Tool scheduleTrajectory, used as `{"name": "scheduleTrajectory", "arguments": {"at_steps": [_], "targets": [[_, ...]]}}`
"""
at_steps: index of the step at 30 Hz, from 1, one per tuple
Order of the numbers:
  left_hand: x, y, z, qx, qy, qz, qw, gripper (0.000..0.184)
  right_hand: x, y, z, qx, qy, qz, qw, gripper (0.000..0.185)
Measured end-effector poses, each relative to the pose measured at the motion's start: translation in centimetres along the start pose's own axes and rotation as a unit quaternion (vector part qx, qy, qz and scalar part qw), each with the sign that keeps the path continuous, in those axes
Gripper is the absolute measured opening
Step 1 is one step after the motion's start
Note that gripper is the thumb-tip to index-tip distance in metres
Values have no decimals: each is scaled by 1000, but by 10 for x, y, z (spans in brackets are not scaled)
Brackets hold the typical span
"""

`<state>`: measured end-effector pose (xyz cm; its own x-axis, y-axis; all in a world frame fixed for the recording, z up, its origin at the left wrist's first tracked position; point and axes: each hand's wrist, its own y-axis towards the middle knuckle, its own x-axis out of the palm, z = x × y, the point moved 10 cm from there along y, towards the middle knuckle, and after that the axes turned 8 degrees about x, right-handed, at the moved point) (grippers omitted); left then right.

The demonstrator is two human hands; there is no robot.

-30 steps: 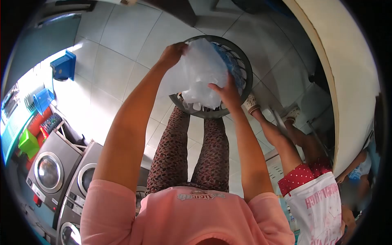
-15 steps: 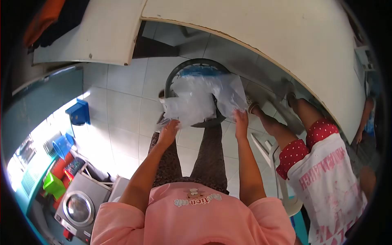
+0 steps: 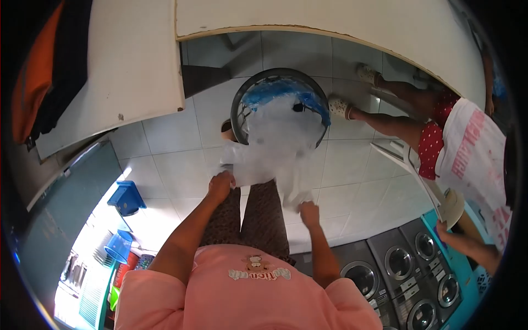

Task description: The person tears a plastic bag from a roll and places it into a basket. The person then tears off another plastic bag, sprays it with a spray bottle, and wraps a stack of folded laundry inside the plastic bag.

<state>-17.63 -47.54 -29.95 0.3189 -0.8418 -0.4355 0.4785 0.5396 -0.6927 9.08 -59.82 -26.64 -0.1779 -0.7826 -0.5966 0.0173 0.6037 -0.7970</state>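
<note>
A clear plastic bag [image 3: 269,140] hangs between my two hands, crumpled and partly smeared by motion. My left hand [image 3: 221,186] is closed on its left edge. My right hand [image 3: 308,213] is closed on its lower right corner, nearer to my body. The bag's far part lies over a dark round basket [image 3: 237,118] on the tiled floor. Inside the basket, blue plastic [image 3: 283,88] shows beyond the bag. What else is in the basket is hidden.
A white table [image 3: 319,16] with a worn edge reaches over the floor ahead. Another person [image 3: 467,148] is at the right by a white chair [image 3: 410,159]. Front-loading machines [image 3: 399,264] stand lower right; blue bins [image 3: 126,198] are at the left.
My right hand has come back toward my body and left, drawing the bag's corner with it. More blue plastic shows in the basket. The view has turned, bringing more machines into sight.
</note>
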Motion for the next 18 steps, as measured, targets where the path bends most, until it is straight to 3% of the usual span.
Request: {"name": "scheduleTrajectory", "arguments": {"at_steps": [4, 7, 8, 10, 11, 12, 13, 15, 16, 17, 18], "targets": [[25, -7, -14, 26, 24, -40, 999, 15, 48, -23, 2, 98, 87, 17, 991, 6], [22, -8, -21, 24, -12, -15, 1000, 14, 61, -19, 6, 163, 168, 19, 972, 7], [18, -9, -28, 7, -55, 20, 998, 16, 59, -17, 5, 165, 171, 21, 971, 7], [18, -3, -36, -3, -91, 63, 994, 20, 48, -8, 5, 119, 349, 81, 926, 8], [30, -1, -56, -83, -188, 68, 976, 23, 44, -1, 5, 117, 352, 92, 924, 8], [38, 4, -71, -160, -284, 73, 943, 27, 63, 5, 18, 220, 569, 37, 792, 10], [23, 17, -55, -152, -280, 79, 945, 27, 77, 7, 12, 302, 742, -28, 598, 14], [25, 47, -12, -161, -523, 88, 832, 31, 24, 37, 2, 269, 766, -2, 584, 18], [22, 70, 10, -117, -607, 98, 780, 36, -5, 55, -3, 245, 784, 18, 570, 22], [3, 88, 44, -87, -620, 107, 773, 34, -26, 74, -11, 204, 813, 32, 544, 26], [-8, 110, 67, -61, -590, 97, 799, 32, -46, 94, -17, 162, 839, 47, 516, 31]]}}
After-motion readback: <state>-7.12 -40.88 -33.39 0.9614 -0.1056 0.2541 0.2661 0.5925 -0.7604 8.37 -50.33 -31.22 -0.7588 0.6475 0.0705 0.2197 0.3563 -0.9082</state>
